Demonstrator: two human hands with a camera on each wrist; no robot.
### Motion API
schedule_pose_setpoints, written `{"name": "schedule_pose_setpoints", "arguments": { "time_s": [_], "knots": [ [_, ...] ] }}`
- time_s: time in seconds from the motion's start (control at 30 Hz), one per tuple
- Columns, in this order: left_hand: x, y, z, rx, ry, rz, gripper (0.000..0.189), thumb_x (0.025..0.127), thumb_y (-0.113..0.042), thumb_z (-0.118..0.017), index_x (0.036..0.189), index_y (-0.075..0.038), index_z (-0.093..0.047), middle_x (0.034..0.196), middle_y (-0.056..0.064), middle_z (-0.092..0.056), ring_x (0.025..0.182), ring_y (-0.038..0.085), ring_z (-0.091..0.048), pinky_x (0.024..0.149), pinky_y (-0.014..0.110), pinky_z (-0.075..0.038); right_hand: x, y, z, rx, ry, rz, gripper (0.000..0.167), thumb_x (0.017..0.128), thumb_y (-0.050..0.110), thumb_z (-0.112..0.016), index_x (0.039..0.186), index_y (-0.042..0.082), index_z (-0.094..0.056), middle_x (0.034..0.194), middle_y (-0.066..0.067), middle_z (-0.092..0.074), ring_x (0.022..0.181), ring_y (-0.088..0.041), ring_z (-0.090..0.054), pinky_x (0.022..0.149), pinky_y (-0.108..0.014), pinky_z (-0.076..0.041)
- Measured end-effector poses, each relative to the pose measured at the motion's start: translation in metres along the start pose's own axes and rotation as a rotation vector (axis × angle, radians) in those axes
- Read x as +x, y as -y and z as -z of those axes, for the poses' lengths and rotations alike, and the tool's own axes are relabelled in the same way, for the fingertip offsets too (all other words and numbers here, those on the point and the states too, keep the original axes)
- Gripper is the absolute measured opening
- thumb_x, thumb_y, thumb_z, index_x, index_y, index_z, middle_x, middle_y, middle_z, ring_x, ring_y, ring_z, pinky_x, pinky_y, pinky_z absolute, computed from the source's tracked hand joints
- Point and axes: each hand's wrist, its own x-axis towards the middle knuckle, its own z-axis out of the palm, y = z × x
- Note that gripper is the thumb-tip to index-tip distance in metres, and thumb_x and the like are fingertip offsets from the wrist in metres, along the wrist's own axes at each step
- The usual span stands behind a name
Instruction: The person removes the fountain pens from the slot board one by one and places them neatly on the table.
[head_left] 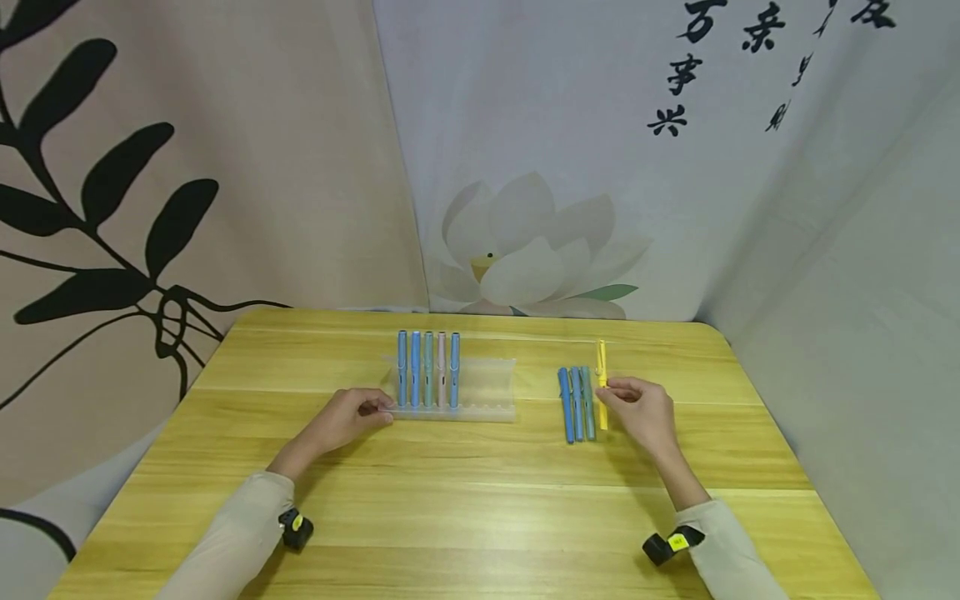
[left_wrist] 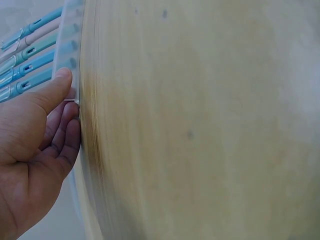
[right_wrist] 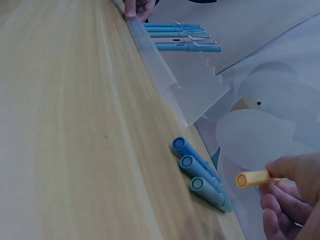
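A frosted clear pen stand (head_left: 487,392) holds several capped pens side by side in its left part: blue ones, a green one (head_left: 429,371) and a pink one (head_left: 442,371). My left hand (head_left: 356,412) pinches the stand's front left corner between thumb and fingers; in the left wrist view the thumb lies on the stand's front lip (left_wrist: 67,50). With thumb and fingers my right hand (head_left: 641,408) pinches a yellow pen (head_left: 602,367), held up off the table in the right wrist view. Just left of it lie two blue pens (head_left: 566,404) and a green pen (head_left: 588,404).
The wooden table (head_left: 465,517) ends at the back against a printed curtain (head_left: 525,125) with a lotus and dark characters. In the stand, the right-hand slots hold no pens. A black wrist camera (head_left: 296,529) sits on each sleeve.
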Motion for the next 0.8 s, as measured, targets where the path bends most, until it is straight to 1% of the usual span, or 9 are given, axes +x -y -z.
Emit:
{"name": "schedule_pose_setpoints", "arguments": {
  "time_s": [0.2, 0.4, 0.57, 0.8],
  "knots": [
    [0.000, 0.001, 0.000, 0.001, -0.009, -0.011, 0.016, 0.097, -0.017, -0.072, 0.110, -0.009, -0.076, 0.096, -0.004, -0.072, 0.088, 0.011, -0.065, 0.079, 0.029, -0.056, 0.001, -0.009, 0.000, -0.034, -0.012, -0.052, 0.027, 0.088, 0.030, -0.083, 0.103, 0.007, -0.080, 0.093, -0.010, -0.078, 0.078, -0.014, -0.070, 0.063, -0.024, -0.052],
    [0.000, 0.001, -0.001, 0.001, -0.013, -0.010, 0.017, 0.097, -0.018, -0.073, 0.111, -0.009, -0.075, 0.096, -0.005, -0.072, 0.088, 0.010, -0.065, 0.080, 0.029, -0.056, 0.001, -0.014, -0.001, -0.040, 0.005, -0.076, 0.029, 0.088, 0.031, -0.082, 0.101, 0.005, -0.080, 0.091, -0.011, -0.078, 0.073, -0.013, -0.068, 0.059, -0.026, -0.051],
    [0.001, 0.001, -0.001, 0.004, -0.004, 0.008, 0.017, 0.097, -0.018, -0.073, 0.111, -0.011, -0.075, 0.096, -0.007, -0.072, 0.089, 0.009, -0.065, 0.081, 0.029, -0.056, 0.002, -0.018, -0.002, -0.066, 0.018, -0.089, 0.030, 0.089, 0.032, -0.081, 0.102, 0.005, -0.080, 0.091, -0.010, -0.078, 0.074, -0.014, -0.069, 0.061, -0.028, -0.051],
    [0.000, 0.000, -0.001, 0.002, 0.005, 0.016, 0.017, 0.097, -0.019, -0.072, 0.111, -0.011, -0.075, 0.096, -0.007, -0.071, 0.089, 0.010, -0.065, 0.082, 0.029, -0.056, 0.005, -0.022, -0.005, -0.108, 0.042, -0.109, 0.030, 0.090, 0.033, -0.080, 0.103, 0.006, -0.080, 0.093, -0.009, -0.078, 0.083, -0.022, -0.073, 0.066, -0.030, -0.053]
  ]
}}
